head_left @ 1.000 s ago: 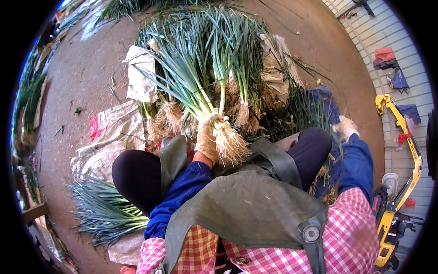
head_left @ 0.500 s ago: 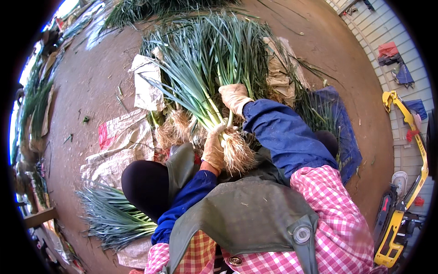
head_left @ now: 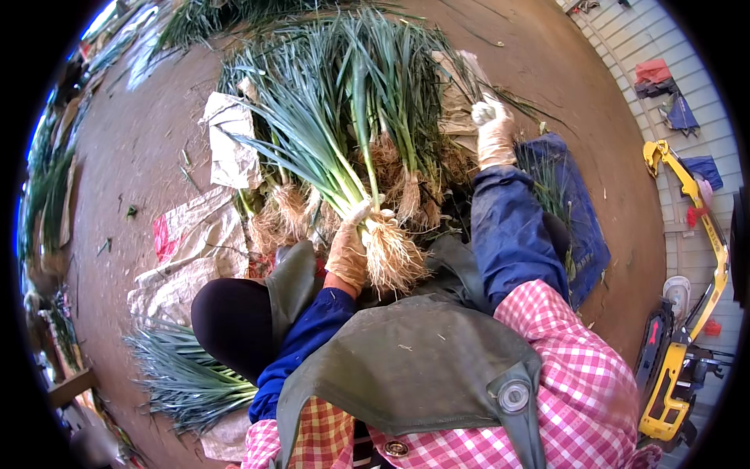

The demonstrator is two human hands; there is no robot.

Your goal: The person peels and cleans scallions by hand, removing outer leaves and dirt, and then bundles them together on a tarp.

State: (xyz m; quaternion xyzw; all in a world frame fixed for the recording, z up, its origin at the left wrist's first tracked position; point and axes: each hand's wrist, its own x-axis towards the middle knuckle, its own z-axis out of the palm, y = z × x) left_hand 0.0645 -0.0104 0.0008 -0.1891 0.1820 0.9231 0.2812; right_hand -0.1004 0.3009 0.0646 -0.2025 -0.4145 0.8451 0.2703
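My left hand, in a tan glove with whitish fingertips, is wrapped round the lower stems of a bunch of leek-like greens. The pale, bushy roots stick out on its near side, and the long leaves fan away to the far left. Out to the right, my right hand, gloved too, is raised with fingers curled beside a brown sack. Whatever it may hold is hidden. Between and beyond both hands lies a big heap of the same greens, roots toward me.
A smaller pile of greens lies at my left, near a flattened pale sack. Blue sheeting spreads on the right. By the wall stands a yellow toy-like excavator. More greens lie at the far edge.
My right hand has left the stems of the bunch and moved out to the right, by the brown sack. My left hand keeps its hold. The whole view has shifted slightly.
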